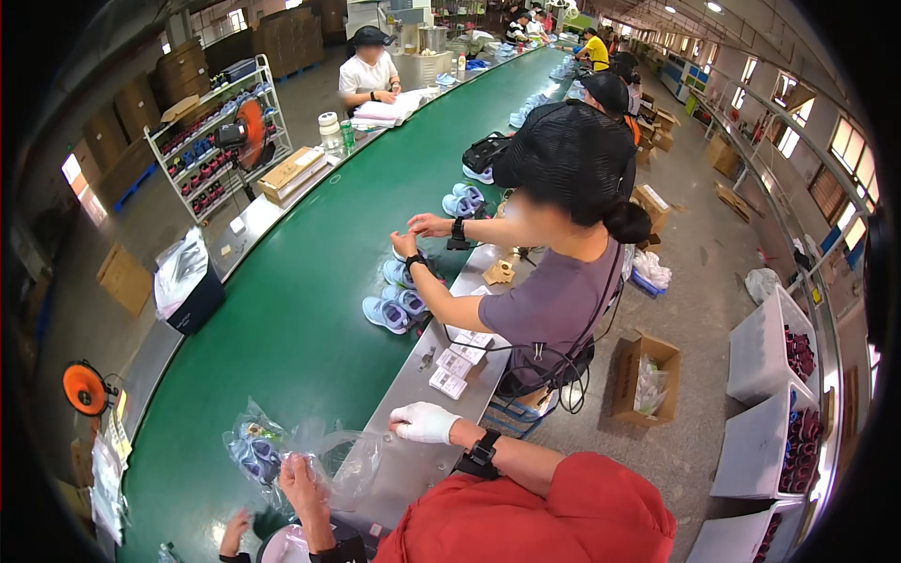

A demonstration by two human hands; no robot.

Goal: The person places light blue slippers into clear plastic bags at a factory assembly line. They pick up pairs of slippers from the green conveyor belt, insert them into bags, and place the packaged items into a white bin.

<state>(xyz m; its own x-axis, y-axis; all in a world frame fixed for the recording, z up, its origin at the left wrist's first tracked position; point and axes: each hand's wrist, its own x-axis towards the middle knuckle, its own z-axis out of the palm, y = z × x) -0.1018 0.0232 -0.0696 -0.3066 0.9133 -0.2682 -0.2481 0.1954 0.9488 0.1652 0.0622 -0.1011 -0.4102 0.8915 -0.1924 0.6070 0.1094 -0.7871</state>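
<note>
My left hand (302, 490) comes up from the lower edge with fingers pinched on a clear plastic bag (352, 469). The bag spreads toward my right hand (424, 423), which wears a white glove. Its curled fingertips meet the bag's far edge above the metal side table. Just beyond my left hand, a pair of light blue and purple shoes (258, 452) lies inside clear plastic on the green belt. A black band circles my right wrist, and red clothing covers my right upper arm.
Another person's hand (235, 533) shows at lower left. A person in purple (554, 291) handles something small above light blue shoes (394, 308). Small white boxes (450, 373) lie on the metal table (399, 399). The green belt (282, 319) runs away; an open carton (646, 380) stands right.
</note>
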